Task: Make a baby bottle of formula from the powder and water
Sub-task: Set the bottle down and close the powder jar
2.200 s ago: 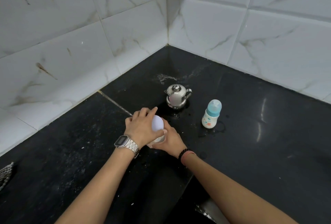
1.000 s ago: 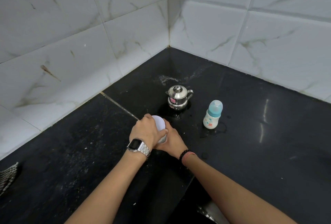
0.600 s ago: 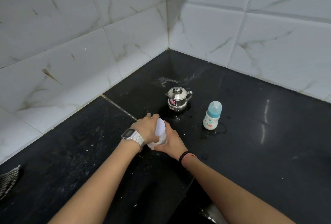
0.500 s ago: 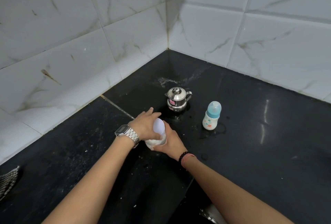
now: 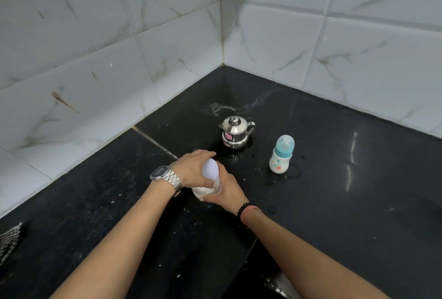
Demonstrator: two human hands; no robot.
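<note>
A small clear jar of white powder (image 5: 206,190) stands on the black counter in front of me. My right hand (image 5: 227,191) grips its body from the right side. My left hand (image 5: 192,170) holds the jar's white lid (image 5: 210,170), which is tilted up on edge above the jar's mouth. A baby bottle (image 5: 281,155) with a teal collar and clear cap stands upright to the right, apart from both hands. A small steel kettle (image 5: 235,132) with its lid on stands behind the jar.
The black counter (image 5: 334,203) meets white marble-look tiled walls (image 5: 119,59) in a corner behind the kettle. Water drops lie around the kettle and bottle. A grey woven scrubber (image 5: 8,241) sits at the far left edge.
My left hand turned on the lid, then lifted it; the lid now tilts up off the jar's mouth. My right hand kept hold of the jar. Bottle and kettle stayed put.
</note>
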